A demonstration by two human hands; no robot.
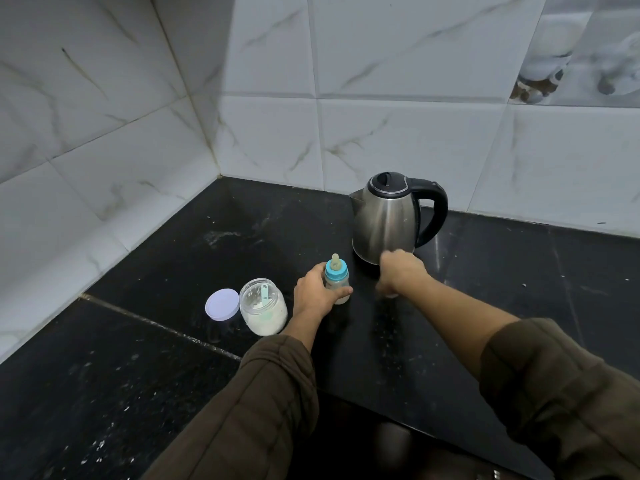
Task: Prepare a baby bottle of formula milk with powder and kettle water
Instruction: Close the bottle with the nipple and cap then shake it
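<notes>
**kettle_kev:** Left grip [317, 291] and right grip [398, 271] both reach in from the bottom edge in dark brown sleeves [263, 410], over a black speckled worktop [173, 393]. What's closest to the camera on it?

**tess_b:** Closest is the powder jar [265, 306]. It's open, with white powder inside and a teal scoop [265, 293] propped up in it. The lilac lid [222, 304] lies flat just left of the jar. Honestly can't tell if the two touch.

**kettle_kev:** ok, and the bottle?

**tess_b:** The baby bottle [336, 277] stands upright on the worktop just right of the jar, between jar and kettle, with the blue collar and teat on. The left grip is wrapped round its body from the left side, thumb lying across the front low down. What's in the bottle looks pale, but I can't make out more than that.

**kettle_kev:** right side?

**tess_b:** It's blurry. The right grip sits right of the bottle and clear of it, back of the hand up, just in front of the kettle's base. Something pale peeks out underneath, but I can't tell what it is, or whether that grip is wide, narrow or holding it.

The steel kettle [388, 216] is further back. It's on the worktop with its black lid down, spout pointing left and black handle to the right. Behind it are white marbled tiles [381, 81], and the wall corner is off to the left.
</notes>
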